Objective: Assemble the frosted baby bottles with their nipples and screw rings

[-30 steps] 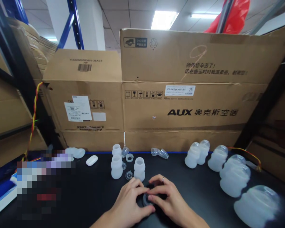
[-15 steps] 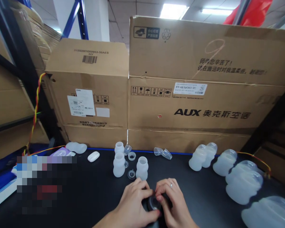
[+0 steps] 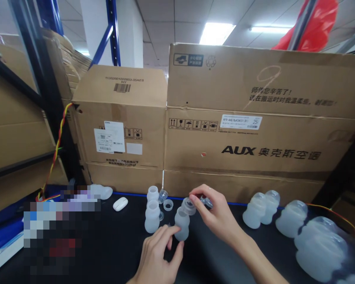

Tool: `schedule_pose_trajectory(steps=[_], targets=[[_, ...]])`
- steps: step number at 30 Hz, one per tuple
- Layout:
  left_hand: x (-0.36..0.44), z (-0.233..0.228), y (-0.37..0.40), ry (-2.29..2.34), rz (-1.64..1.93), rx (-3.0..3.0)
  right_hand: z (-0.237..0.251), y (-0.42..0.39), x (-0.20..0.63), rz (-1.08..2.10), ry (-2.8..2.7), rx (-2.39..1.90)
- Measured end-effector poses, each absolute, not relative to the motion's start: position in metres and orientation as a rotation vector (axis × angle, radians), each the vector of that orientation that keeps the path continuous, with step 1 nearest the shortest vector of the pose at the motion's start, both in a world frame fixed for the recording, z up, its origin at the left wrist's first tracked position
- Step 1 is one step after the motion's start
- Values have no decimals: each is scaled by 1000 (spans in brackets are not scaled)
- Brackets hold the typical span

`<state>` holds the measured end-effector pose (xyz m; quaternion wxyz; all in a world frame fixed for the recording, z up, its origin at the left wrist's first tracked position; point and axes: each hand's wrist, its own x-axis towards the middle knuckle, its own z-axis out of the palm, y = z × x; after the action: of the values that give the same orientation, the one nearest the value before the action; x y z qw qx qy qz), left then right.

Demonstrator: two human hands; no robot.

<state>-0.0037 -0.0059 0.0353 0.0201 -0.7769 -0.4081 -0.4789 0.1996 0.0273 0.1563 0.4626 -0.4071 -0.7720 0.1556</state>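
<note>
My left hand (image 3: 161,252) pinches the lower part of a small frosted plastic bottle (image 3: 182,221), with the index finger at its left side and the thumb near its base. The bottle stands upright and its mouth is open. My right hand (image 3: 211,205) grips a translucent ring-shaped cap (image 3: 189,206) between thumb and fingertips, tilted just above and behind the bottle's mouth. Left of this bottle are two more uncapped bottles, a front one (image 3: 152,217) and a back one (image 3: 153,194). A loose cap ring (image 3: 168,204) lies beside them.
Small clear cups (image 3: 163,195) lie near the cardboard wall (image 3: 239,165); others are partly behind my right hand. Several frosted, wavy-sided containers (image 3: 291,219) line the right side. A white computer mouse (image 3: 120,204) and a blurred-out area (image 3: 56,232) are at left.
My hands have separated. The left has moved onto the bottle, and the right has risen away with the cap to the bottle's mouth. The camera view has tilted slightly upward.
</note>
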Motion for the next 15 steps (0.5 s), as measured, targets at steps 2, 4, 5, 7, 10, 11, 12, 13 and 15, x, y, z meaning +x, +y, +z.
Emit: schedule_pose_trajectory(steps=[2,4,5,7,10,11,12,13,15], targets=[[-3,34,-3,-1309,-1544,-2354,155,34,195,362,-1992,-1037],[-2,31,-1,-1356,-1580,-2323,149,37,193,374,-2066,-1049],[-2,30,-1,-1375,-1579,-2323,147,37,193,394,-2091,-1048],[-3,28,1,-1409,-1554,-2335,143,37,193,445,-2119,-1036],[-4,27,3,-1443,-1515,-2353,141,36,197,528,-2140,-1007],[-5,27,4,-1459,-1510,-2354,142,36,198,570,-2146,-998],[-4,27,4,-1485,-1509,-2349,142,36,199,623,-2151,-989],[-4,27,4,-1518,-1506,-2341,142,36,200,692,-2152,-975],[-4,29,4,-1569,-1469,-2354,143,37,202,847,-2152,-927]])
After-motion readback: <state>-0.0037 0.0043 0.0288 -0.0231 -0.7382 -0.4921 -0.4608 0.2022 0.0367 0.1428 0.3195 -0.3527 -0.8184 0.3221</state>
